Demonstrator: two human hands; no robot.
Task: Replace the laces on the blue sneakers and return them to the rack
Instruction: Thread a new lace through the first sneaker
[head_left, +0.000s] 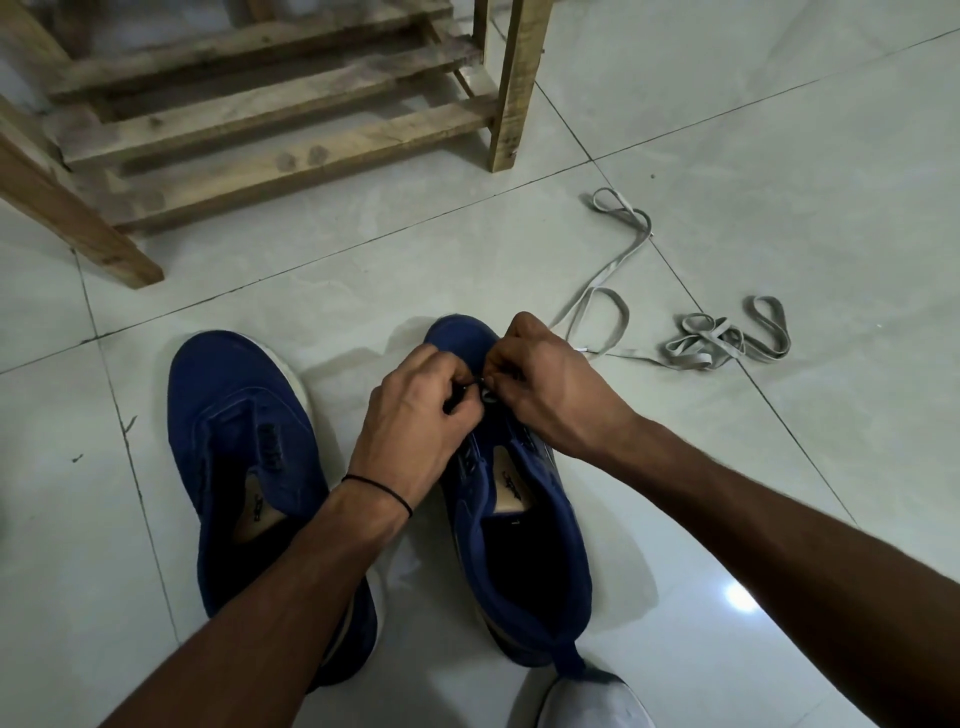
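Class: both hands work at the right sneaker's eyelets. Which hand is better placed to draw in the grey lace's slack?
Probably the right hand: the grey lace lies on its side of the right sneaker, one strand running up to it. The left hand would need to cross over.

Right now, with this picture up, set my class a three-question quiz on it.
1. True or false: both the left hand and right hand work at the blue sneaker nearer the grey laces.
2. The grey laces lie: A on a table; B on the floor; C inside a sneaker.
3. Which wrist wears a thin black band?
Key: 1 true; 2 B; 3 left.
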